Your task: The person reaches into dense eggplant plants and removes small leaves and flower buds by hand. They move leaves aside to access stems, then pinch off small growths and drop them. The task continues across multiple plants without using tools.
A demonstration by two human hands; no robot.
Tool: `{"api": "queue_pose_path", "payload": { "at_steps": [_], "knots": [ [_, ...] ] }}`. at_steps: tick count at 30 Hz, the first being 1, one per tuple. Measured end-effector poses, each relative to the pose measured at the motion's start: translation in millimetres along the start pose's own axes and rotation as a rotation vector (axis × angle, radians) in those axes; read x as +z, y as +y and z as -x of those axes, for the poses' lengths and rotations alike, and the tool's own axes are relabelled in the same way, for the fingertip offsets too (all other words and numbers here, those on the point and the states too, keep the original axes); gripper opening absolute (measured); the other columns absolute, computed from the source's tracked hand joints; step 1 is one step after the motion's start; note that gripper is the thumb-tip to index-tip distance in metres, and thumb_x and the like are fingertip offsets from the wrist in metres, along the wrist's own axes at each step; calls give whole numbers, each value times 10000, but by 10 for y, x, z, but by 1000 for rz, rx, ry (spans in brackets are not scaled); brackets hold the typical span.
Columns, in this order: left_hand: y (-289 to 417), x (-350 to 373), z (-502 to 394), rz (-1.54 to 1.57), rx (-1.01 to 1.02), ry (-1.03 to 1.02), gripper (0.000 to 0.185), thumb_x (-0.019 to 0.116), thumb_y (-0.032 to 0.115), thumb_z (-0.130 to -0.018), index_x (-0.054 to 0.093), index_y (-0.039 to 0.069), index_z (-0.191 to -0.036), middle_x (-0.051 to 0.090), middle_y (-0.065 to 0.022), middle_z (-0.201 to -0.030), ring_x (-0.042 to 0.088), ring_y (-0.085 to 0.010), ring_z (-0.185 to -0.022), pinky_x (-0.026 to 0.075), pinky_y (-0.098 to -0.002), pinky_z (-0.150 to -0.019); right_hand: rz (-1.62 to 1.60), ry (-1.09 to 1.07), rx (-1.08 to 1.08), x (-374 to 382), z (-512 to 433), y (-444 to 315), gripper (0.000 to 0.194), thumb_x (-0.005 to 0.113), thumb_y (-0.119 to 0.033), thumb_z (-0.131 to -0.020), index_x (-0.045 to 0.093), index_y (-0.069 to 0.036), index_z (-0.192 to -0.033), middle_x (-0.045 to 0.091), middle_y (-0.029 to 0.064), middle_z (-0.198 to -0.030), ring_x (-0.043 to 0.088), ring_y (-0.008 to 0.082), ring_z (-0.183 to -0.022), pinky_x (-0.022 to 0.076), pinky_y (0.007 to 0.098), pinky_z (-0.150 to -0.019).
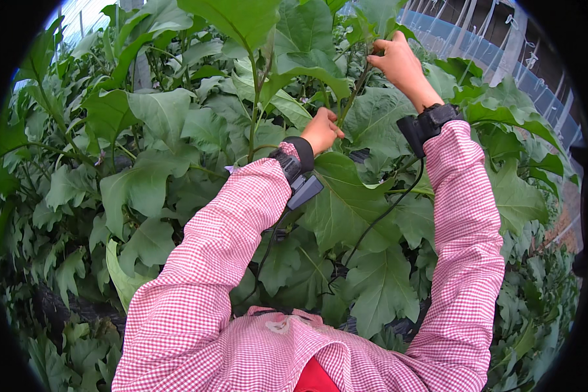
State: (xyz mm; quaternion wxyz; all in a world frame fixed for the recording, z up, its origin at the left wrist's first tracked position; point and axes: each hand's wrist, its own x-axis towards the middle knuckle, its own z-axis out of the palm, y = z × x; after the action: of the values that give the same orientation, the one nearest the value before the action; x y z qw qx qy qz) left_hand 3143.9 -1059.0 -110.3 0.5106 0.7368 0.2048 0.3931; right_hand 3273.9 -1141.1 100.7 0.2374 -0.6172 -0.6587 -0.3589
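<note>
A leafy eggplant stem (356,90) slants up in front of me, dark and purplish toward its top. My right hand (399,67) pinches the upper part of this stem between thumb and fingers. Lower down, my left hand (322,130) is at the same stem with its fingers curled; whether they close around it is hidden. Just under my left hand spreads a broad green leaf (348,201). To the left of that hand a second upright stem (255,108) rises, bearing large leaves.
Dense eggplant foliage (152,196) surrounds both arms, with a pale purple flower (231,169) near my left forearm. Black cables (387,211) hang from the wrist devices among the leaves. White strings and a pale post (512,44) stand at upper right before blue sheeting (475,49).
</note>
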Motion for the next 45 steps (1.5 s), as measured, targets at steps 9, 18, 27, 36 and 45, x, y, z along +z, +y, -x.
{"api": "queue_pose_path", "payload": {
  "at_steps": [9, 18, 27, 36, 45],
  "knots": [
    [1111, -246, 859, 154, 526, 312, 267, 531, -32, -912, 461, -8, -1169, 646, -93, -991, 591, -143, -814, 488, -293, -762, -110, -122, -31, -1, -205, 135, 310, 671, -244, -765, 721, -65, -1014, 556, 191, -1091, 583, 362, -991, 490, 439, -871],
    [1120, -666, 2586, 144, 495, 191, 353, 572, -82, -906, 486, 17, -1234, 640, -120, -1065, 656, -180, -962, 516, -298, -843, 6, 35, 42, 245, -275, 107, 337, 671, -320, -783, 743, -104, -1032, 566, 193, -1157, 584, 369, -1033, 493, 457, -897],
    [279, -1468, 3534, 166, -151, 406, 268, 570, 9, -937, 504, 19, -1196, 663, -77, -1049, 610, -113, -919, 487, -264, -819, -677, 24, -27, -470, -187, -928, 307, 598, -291, -947, 713, -6, -959, 672, 51, -894, 585, 122, -760, 476, 260, -777],
    [22, -1507, 3896, -6, -216, 497, 174, 600, 39, -920, 576, 8, -1089, 684, -68, -1042, 607, -126, -942, 481, -284, -874, -160, -257, -274, 45, -240, -1731, 237, 568, -199, -868, 718, -152, -1046, 695, 179, -909, 670, 344, -810, 540, 423, -727],
    [-62, -1740, 4085, 87, -224, 464, 121, 596, 38, -930, 605, 2, -1046, 686, -55, -973, 618, -116, -883, 499, -264, -822, 317, -173, -672, 75, -327, -1592, 142, 616, -151, -807, 708, -94, -899, 664, 156, -840, 654, 339, -826, 522, 459, -714]
  ]
}}
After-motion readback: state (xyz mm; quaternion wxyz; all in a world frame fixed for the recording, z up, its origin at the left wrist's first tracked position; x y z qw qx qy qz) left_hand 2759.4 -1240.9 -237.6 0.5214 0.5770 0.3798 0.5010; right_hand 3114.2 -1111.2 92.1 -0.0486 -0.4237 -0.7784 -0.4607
